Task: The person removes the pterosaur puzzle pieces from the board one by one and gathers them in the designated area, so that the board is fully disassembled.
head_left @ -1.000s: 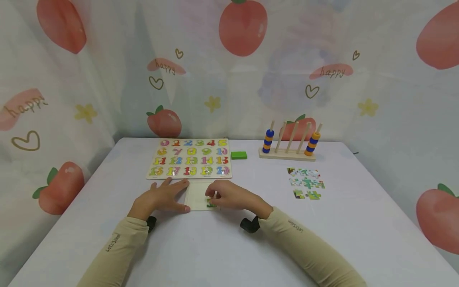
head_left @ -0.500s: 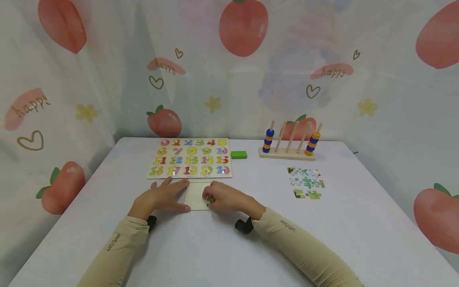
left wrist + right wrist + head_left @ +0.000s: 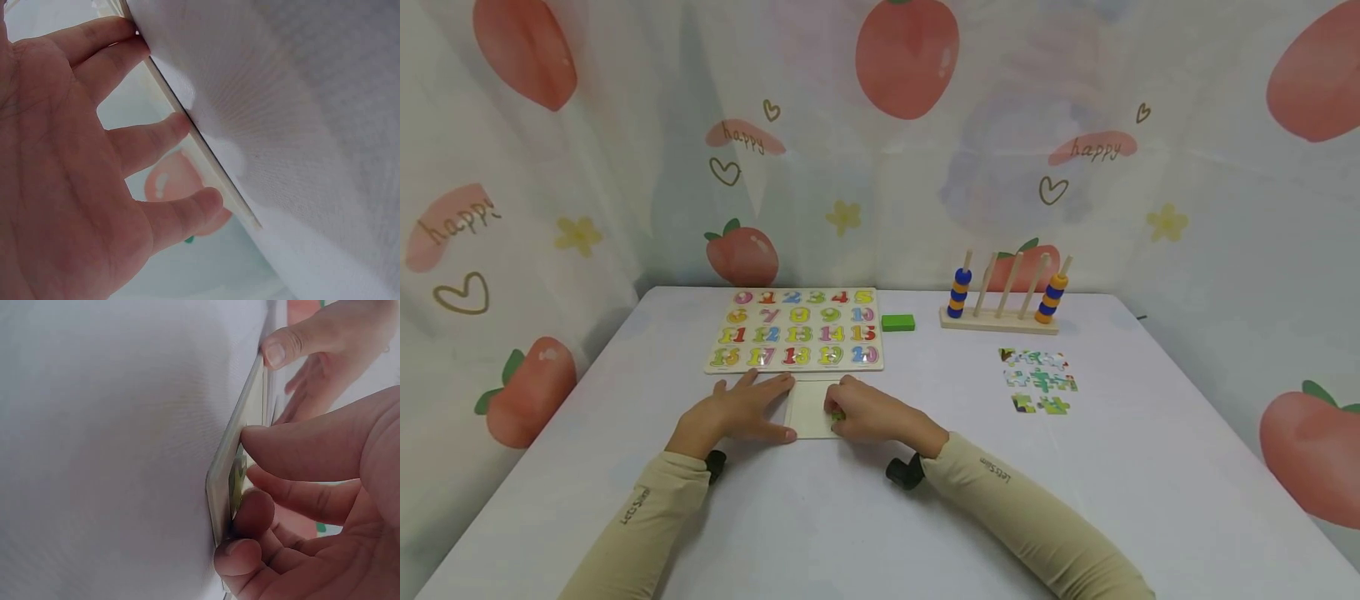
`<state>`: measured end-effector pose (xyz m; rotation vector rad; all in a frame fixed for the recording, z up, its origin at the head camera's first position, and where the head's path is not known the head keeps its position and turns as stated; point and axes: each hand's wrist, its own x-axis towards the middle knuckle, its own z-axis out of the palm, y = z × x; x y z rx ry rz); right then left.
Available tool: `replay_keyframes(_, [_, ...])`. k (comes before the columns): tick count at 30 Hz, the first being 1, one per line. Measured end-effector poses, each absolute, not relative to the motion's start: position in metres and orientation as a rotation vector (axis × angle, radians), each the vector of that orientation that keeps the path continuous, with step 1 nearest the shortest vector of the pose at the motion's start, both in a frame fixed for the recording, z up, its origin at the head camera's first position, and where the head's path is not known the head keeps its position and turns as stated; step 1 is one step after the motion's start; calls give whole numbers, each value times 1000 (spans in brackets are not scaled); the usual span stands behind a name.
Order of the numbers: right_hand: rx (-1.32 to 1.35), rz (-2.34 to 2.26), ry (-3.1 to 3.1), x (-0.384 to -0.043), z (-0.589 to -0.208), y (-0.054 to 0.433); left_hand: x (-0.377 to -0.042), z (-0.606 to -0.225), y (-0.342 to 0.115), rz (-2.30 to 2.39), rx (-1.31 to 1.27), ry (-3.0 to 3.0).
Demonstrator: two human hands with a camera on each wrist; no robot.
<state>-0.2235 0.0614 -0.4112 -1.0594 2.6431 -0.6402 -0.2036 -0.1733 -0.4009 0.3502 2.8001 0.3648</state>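
A small cream puzzle tray (image 3: 808,410) lies flat on the table, in front of the number board. My left hand (image 3: 737,412) rests at the tray's left edge with its fingers spread, and in the left wrist view the fingertips touch that edge. Over the tray's right part, my right hand (image 3: 876,412) pinches a green jigsaw piece (image 3: 237,478) between thumb and fingers. The piece sits low against the tray's surface, mostly covered by the fingers in the head view.
Several jigsaw pieces (image 3: 1041,381) lie in loose rows on the right. Behind the tray are a number puzzle board (image 3: 797,329) and a green block (image 3: 898,322). A wooden bead stand (image 3: 1000,323) with blue and orange rings stands at the back right of the white table (image 3: 820,517).
My right hand has shifted slightly left across the tray, its fingers drawing in around the green piece and covering more of it. The left hand holds its place.
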Motion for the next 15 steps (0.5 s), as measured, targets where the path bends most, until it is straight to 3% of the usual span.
replay_keyframes(15, [-999,-683,2632,-223,-408,63,-205,-401,-175,357,351,2799])
